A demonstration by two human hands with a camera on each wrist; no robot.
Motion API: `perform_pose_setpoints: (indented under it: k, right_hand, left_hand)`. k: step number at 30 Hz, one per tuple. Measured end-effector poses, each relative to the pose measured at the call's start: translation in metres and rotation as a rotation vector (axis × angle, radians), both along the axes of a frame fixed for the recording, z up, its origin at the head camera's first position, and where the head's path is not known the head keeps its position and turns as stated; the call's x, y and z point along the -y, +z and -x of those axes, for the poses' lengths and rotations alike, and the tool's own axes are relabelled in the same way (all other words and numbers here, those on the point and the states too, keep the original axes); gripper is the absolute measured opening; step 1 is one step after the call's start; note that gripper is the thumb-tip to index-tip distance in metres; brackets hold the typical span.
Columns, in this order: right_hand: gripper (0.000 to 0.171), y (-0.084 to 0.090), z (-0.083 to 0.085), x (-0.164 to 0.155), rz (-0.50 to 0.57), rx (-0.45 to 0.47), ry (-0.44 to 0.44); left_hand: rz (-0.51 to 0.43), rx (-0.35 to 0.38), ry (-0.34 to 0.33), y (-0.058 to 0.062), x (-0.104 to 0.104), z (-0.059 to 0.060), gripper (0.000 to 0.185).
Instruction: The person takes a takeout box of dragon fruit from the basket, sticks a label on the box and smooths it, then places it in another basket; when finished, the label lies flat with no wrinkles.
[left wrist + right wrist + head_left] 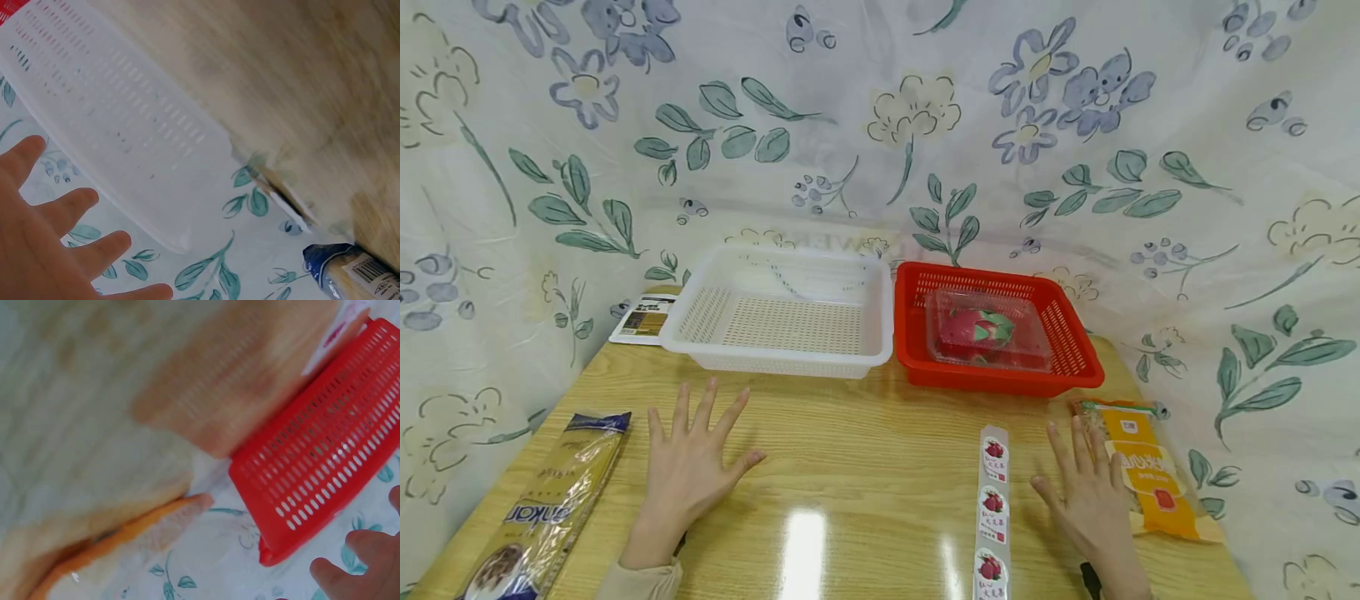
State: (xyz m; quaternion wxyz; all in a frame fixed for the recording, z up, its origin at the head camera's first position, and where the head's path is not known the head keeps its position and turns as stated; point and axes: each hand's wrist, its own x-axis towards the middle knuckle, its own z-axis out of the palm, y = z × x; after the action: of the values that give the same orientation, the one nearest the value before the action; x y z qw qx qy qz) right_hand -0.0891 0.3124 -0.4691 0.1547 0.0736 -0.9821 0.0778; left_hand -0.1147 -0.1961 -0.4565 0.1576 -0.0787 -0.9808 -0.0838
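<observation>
My left hand [688, 467] is spread, holding nothing, between a pasta-like purple-and-gold packet [553, 504] and the middle of the table. My right hand [1092, 500] is spread too, fingers straight, beside an orange-and-clear food packet [1150, 471]. To its left lies a strip of stickers [992, 517] printed with red dragon fruit. A white plastic basket [790, 360] stands at the back, beyond the left hand. Right of it, a red plastic basket [992, 379] holds a clear plastic box [1037, 342] with dragon fruit [977, 327] inside.
A white-and-brown packet [643, 321] lies at the back left, partly behind the white basket. The wooden table [850, 450] reflects bright light near its front. A flowered cloth [850, 125] hangs behind the table and along its sides.
</observation>
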Motion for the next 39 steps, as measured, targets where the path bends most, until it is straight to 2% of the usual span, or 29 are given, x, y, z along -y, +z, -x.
perform_pose_setpoints:
  k: [6,12,17,25,28,33,39]
  right_hand:
    - [0.073,-0.001,0.0,0.002,0.014,0.002,0.003]
    - [0.076,0.003,0.002,0.004,0.007,-0.014,-0.002]
    - [0.075,0.006,0.002,0.004,0.013,-0.007,-0.003]
    - [0.075,0.017,0.015,0.008,0.014,-0.018,0.017]
    - [0.074,0.023,0.023,0.011,0.027,-0.027,0.035]
    - [0.074,0.034,0.036,0.012,0.029,-0.026,0.056]
    - [0.073,0.049,0.051,0.016,0.049,0.016,0.056]
  left_hand:
    - [-0.004,-0.004,-0.003,0.001,0.001,0.0,0.08]
    - [-0.03,-0.017,-0.003,0.008,0.0,0.002,0.08]
    - [-0.058,0.023,-0.025,0.014,-0.006,0.006,0.079]
    - [-0.106,0.019,-0.073,0.028,-0.019,0.019,0.075]
    - [-0.124,0.049,-0.096,0.036,-0.025,0.026,0.074]
    - [-0.165,0.145,-0.129,0.049,-0.041,0.036,0.074]
    - [-0.315,0.208,-0.233,0.06,-0.072,0.05,0.069]
